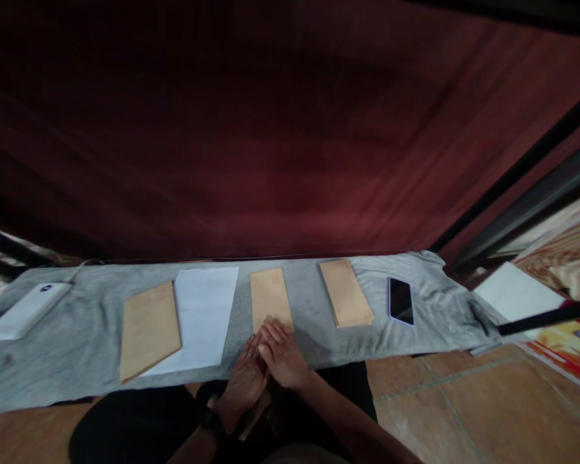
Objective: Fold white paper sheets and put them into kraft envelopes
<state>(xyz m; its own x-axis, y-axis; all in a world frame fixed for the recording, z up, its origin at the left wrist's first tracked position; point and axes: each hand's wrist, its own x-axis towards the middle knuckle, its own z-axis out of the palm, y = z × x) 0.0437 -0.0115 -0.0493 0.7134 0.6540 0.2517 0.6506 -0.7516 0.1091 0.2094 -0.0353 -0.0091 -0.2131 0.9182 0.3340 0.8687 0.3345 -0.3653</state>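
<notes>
A brown envelope (270, 293) lies lengthwise on the grey cloth in front of me. My left hand (248, 377) rests at its near end, wearing a dark band on the wrist. My right hand (283, 354) lies across the left fingers, its own fingers stretched flat over the envelope's lower edge. The left fingertips are partly hidden beneath it. Below the hands, a tan strip (257, 412) shows between my forearms; I cannot tell what it is.
On the cloth-covered surface (307, 290), a larger brown envelope stack (149, 332) overlaps white paper (205, 316) at left. Narrow brown envelopes (347, 293) and a phone (401, 301) lie at right. A white device (26, 312) sits far left. A dark red panel (280, 161) rises behind.
</notes>
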